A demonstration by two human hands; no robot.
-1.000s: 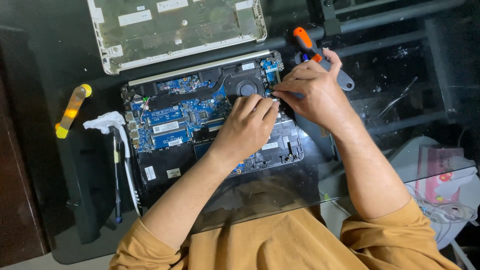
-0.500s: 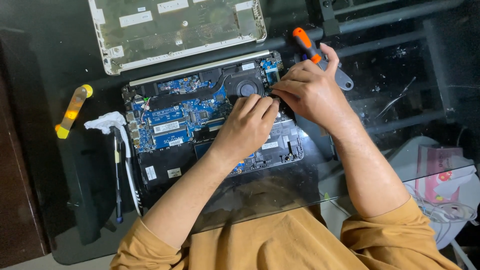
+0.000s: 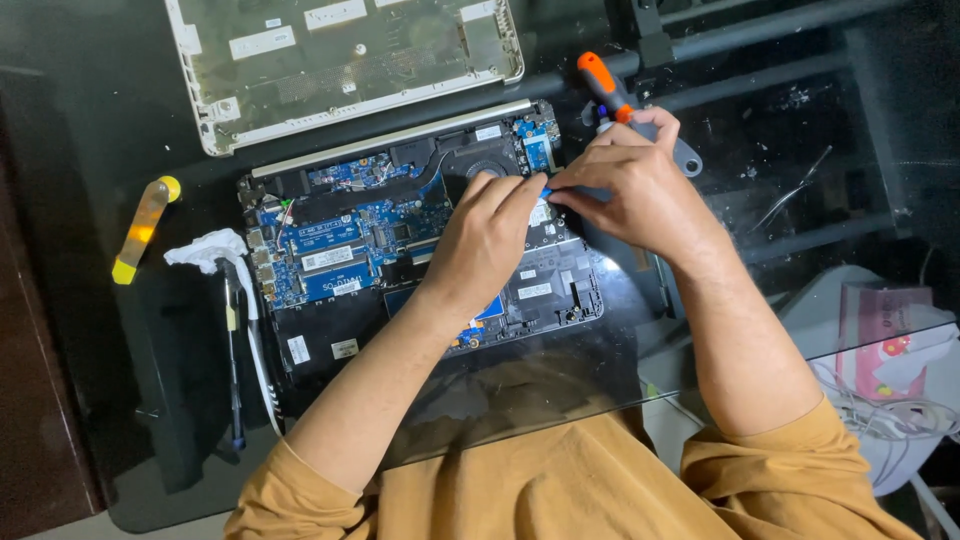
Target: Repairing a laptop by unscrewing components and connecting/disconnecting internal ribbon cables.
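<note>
Both hands are meeting over the opened laptop (image 3: 420,250) on the glass table (image 3: 120,420). Left hand (image 3: 490,235) and right hand (image 3: 635,190) are pinching a small blue tab (image 3: 546,190) beside the fan (image 3: 480,165); best pulling gently, level, without twisting.

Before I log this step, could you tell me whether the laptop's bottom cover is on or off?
Off. The white bottom cover lies apart above the laptop, whose blue circuit boards and fan are exposed under the left hand and right hand.
</note>
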